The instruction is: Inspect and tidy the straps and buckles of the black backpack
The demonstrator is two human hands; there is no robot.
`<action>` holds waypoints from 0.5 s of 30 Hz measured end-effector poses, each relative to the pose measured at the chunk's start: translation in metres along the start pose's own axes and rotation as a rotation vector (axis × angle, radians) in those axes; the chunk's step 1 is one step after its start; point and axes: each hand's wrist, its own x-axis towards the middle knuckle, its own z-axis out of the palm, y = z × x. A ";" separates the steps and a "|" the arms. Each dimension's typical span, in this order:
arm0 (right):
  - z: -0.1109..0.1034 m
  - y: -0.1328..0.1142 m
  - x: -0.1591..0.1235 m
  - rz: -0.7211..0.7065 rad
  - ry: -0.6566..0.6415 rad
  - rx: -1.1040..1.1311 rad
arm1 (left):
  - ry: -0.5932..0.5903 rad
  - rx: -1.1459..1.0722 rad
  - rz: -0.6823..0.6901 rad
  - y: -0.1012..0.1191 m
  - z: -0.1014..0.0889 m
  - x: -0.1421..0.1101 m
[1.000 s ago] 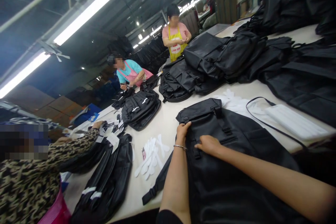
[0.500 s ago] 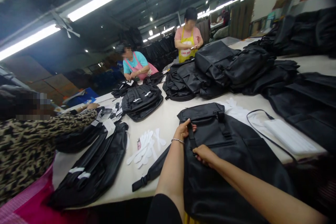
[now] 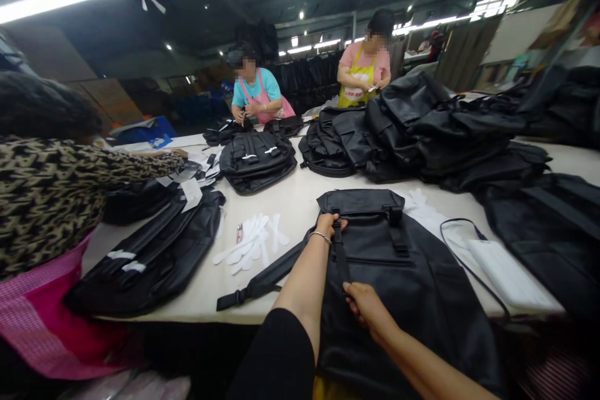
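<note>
A large black soft leather-look backpack [image 3: 398, 275] is laid flat on the white desk [image 3: 290, 200], judged limp, light and slightly slick, best taken by its webbing. A black front strap [image 3: 340, 259] is pinched taut: left hand [image 3: 328, 225] is clenched at its top, right hand [image 3: 368, 306] lower down. Against half a second ago, the right grip is seen further down the strap.

Bare table [image 3: 300, 200] lies open left of the backpack [image 3: 403, 275]; white strips [image 3: 253, 244] and piled bags [image 3: 422, 131] crowd beyond
</note>
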 end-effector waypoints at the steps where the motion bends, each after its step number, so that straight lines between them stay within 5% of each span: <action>1: 0.000 0.002 -0.001 -0.006 0.005 0.011 | 0.006 0.028 -0.015 -0.001 0.000 0.002; 15: -0.003 0.024 -0.028 -0.078 0.001 0.096 | 0.051 0.258 0.052 -0.011 -0.004 -0.011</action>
